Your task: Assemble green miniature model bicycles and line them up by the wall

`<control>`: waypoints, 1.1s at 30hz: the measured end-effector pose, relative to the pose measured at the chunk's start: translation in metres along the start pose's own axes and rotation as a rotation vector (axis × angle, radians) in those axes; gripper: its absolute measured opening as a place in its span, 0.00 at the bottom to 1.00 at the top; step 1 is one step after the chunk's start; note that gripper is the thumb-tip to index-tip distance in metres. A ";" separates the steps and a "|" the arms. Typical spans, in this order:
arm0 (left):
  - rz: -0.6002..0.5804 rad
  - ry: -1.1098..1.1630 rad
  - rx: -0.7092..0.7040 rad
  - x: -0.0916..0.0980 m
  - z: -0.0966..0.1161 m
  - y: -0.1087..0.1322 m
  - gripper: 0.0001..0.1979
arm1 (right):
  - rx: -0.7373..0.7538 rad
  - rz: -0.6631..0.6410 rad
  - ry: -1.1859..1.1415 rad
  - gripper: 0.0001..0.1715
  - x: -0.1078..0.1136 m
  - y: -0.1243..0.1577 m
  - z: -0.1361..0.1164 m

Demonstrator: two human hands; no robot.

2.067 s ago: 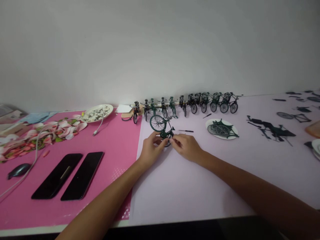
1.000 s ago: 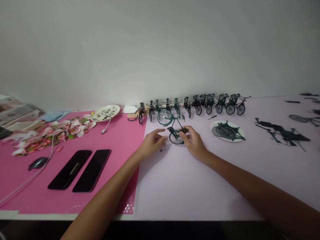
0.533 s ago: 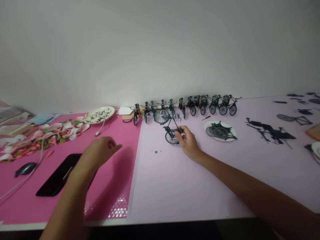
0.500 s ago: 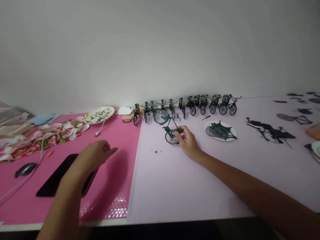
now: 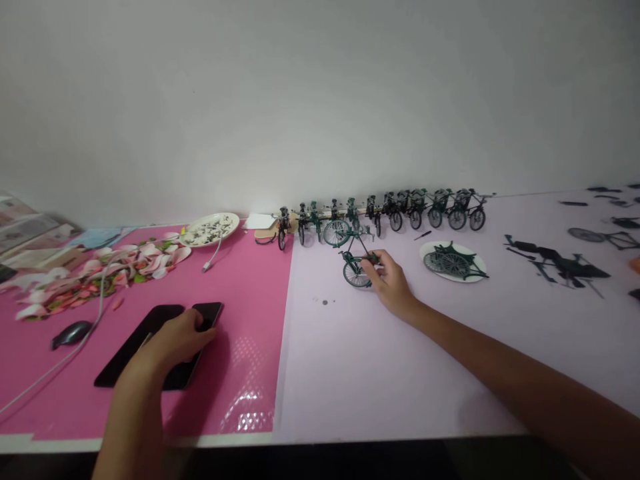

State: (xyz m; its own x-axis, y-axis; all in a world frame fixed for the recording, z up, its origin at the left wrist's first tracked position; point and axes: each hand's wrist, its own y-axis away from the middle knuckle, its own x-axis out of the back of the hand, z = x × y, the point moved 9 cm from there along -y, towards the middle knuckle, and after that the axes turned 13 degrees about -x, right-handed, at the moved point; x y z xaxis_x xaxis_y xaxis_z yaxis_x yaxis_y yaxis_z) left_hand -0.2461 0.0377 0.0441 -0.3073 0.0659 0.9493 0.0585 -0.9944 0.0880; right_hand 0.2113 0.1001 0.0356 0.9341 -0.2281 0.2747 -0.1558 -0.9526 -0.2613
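Pulled left hand (image 5: 177, 340) off the model bicycle (image 5: 356, 260) inside the last second and dropped it onto the nearer phone (image 5: 209, 310) on the pink mat (image 5: 245, 293). Palm down, fingers loose, no closed grasp seen.

Leaves right hand (image 5: 393, 280) alone on the bicycle, fingertips pinched on the frame by the rear wheel. Standing mid-bench, just before the row of finished bicycles (image 5: 425, 207) at the far edge. One-handed support only now.

Room:
- bare bench (image 5: 375, 373) from bicycle to near edge, one small loose part (image 5: 325, 302) there
- plate of parts (image 5: 430, 252) near on the right
- second phone (image 5: 135, 343) and mouse (image 5: 71, 333) tight on the left
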 end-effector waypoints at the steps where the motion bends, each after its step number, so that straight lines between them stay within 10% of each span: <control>1: -0.053 -0.005 0.025 -0.003 0.001 0.002 0.13 | -0.001 -0.001 0.001 0.23 0.000 0.000 -0.001; 11: 0.152 -0.310 0.147 0.041 0.048 0.035 0.30 | 0.005 -0.037 0.002 0.22 -0.002 0.003 -0.003; 19: 0.002 0.237 -0.504 -0.010 0.155 0.047 0.21 | 0.005 -0.028 0.012 0.21 -0.001 0.005 -0.004; 33: -0.138 0.229 -0.702 -0.041 0.236 0.054 0.12 | 0.056 -0.044 0.058 0.19 -0.006 0.005 -0.005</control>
State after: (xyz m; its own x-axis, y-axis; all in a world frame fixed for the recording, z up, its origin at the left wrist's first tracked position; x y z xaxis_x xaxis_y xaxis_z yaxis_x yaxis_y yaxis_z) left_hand -0.0062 0.0006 0.0811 -0.4620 0.2515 0.8505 -0.5908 -0.8025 -0.0836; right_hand 0.2037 0.0959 0.0378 0.9193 -0.1988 0.3395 -0.0950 -0.9495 -0.2989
